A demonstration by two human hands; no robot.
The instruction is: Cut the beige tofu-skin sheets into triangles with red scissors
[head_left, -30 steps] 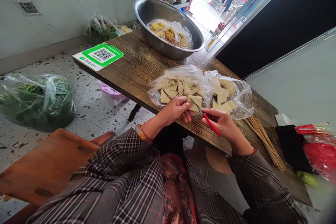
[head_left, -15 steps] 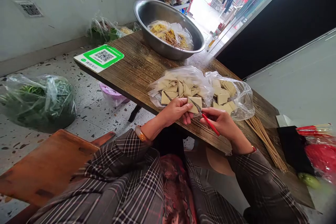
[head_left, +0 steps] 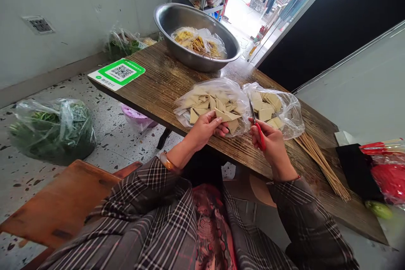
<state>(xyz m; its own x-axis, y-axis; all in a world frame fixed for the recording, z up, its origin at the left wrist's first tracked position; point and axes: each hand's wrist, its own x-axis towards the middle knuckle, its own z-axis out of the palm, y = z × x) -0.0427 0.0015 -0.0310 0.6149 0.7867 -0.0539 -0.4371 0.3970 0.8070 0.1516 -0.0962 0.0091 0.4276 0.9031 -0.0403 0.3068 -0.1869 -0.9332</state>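
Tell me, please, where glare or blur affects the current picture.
In the head view, daylight washes out the doorway; also in the head view, pale glare lies on the table by the steel bowl, the green item at lower right looks soft, and the red-handled scissors read fairly clearly.
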